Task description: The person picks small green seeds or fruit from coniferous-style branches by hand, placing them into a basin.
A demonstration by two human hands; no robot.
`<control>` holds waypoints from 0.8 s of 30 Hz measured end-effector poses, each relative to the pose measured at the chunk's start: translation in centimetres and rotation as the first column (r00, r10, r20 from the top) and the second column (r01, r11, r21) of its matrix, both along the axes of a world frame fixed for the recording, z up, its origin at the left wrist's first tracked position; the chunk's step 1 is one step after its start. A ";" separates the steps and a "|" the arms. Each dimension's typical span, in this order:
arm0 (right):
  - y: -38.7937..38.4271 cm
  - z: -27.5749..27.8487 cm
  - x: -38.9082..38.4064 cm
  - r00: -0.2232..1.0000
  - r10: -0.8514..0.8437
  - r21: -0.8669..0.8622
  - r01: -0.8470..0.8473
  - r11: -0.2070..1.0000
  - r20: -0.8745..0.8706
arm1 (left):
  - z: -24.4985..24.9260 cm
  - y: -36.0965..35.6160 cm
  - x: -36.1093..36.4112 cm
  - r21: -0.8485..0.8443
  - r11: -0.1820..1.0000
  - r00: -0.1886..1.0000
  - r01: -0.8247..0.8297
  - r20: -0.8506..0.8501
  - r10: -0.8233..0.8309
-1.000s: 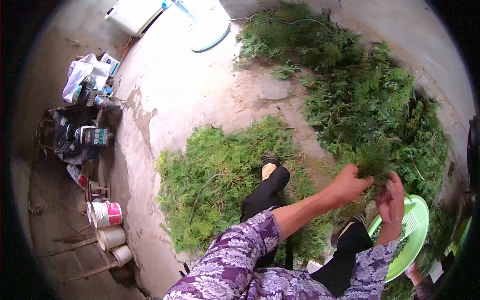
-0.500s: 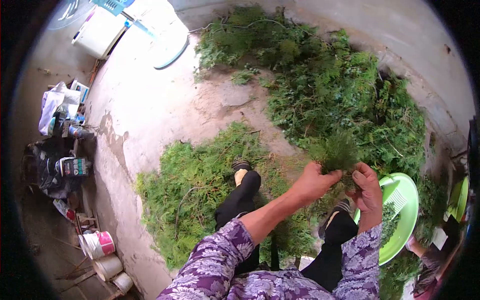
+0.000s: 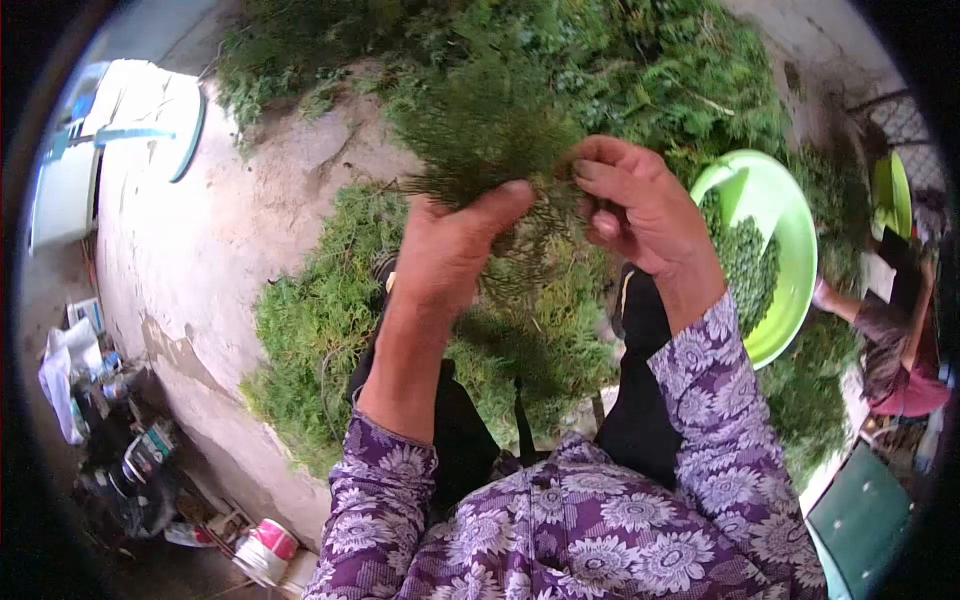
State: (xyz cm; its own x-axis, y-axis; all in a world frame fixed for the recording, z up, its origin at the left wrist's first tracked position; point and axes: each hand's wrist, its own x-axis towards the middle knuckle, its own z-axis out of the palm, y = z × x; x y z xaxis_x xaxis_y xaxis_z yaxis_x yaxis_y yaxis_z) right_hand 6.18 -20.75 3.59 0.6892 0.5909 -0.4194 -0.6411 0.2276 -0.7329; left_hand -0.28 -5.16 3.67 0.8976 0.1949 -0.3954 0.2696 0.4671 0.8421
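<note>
We see both hands raised in front of the head camera, closed on one bushy green sprig (image 3: 487,125); the left hand (image 3: 447,250) pinches its lower stems between thumb and curled fingers; the right hand (image 3: 640,215) has its fingers bent in, the tips gripping the sprig's right side; the hands are just beside each other, the sprig between them and fanning upward. Below them lie our black trousers (image 3: 640,330) and a low pile (image 3: 315,310) of the same greenery on the concrete floor (image 3: 190,260); a larger heap (image 3: 660,60) stretches along the top. Right of the right hand sits a bright green basin (image 3: 765,195) holding small green clippings (image 3: 745,265). Another person (image 3: 900,345) crouches at the far right edge; buckets (image 3: 265,550) stand at the lower left.
</note>
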 end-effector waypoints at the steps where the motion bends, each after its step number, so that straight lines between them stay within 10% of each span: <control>1: 0.0 -0.1 -0.1 1.000 -0.019 0.002 0.019 1.000 -0.012 | 0.1 0.2 -0.1 0.018 1.000 1.000 -0.010 -0.004 0.010; 17: -2.0 1.2 0.3 1.000 0.019 0.096 -0.021 0.995 0.018 | 0.2 -1.0 0.1 0.002 1.000 1.000 0.027 -0.002 -0.027; 21: -6.2 0.4 3.1 0.978 -0.197 0.739 0.181 0.649 -0.067 | -0.1 1.6 0.2 0.098 0.982 0.981 -0.164 -0.091 0.173; 24: -5.9 -0.7 2.5 0.951 -0.271 0.594 0.304 0.745 -0.147 | -1.0 2.8 -0.2 -0.018 0.985 0.980 -0.171 -0.111 0.168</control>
